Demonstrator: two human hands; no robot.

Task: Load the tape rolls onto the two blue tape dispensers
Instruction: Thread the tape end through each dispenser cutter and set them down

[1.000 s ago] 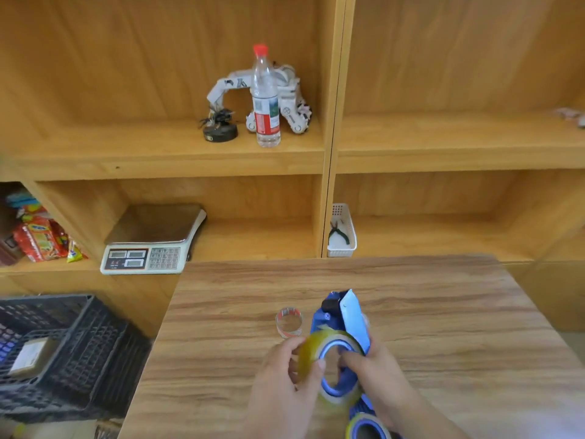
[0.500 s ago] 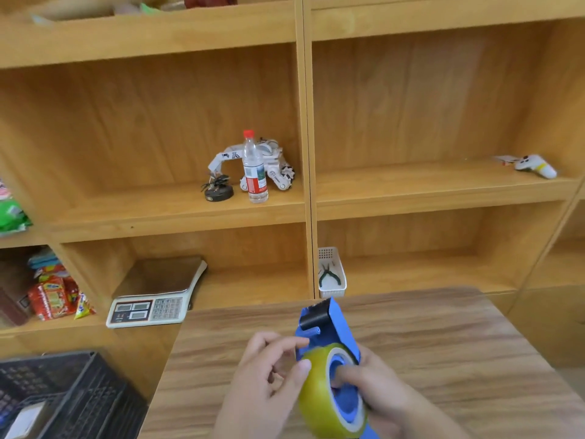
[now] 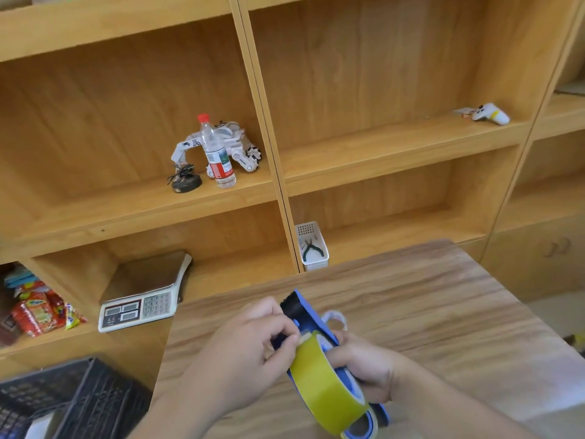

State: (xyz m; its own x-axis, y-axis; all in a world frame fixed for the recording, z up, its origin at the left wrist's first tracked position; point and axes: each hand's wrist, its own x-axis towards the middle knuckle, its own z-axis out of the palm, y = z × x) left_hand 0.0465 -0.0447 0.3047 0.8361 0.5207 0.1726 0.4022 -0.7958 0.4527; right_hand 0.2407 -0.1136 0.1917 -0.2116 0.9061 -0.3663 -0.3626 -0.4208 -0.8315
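Left hand (image 3: 253, 353) pinching loose end of yellow tape roll (image 3: 326, 384) between thumb and forefinger. Right hand (image 3: 364, 362) clamped around blue tape dispenser (image 3: 308, 321), roll seated on its hub, both held above wooden table (image 3: 443, 312). Second yellow roll on blue dispenser (image 3: 364, 427) at bottom edge, partly hidden. Small clear tape roll (image 3: 335, 320) on table just behind dispenser. Beyond: shelf unit with water bottle (image 3: 217, 153), weighing scale (image 3: 142, 304), white basket (image 3: 313, 248) holding pliers.
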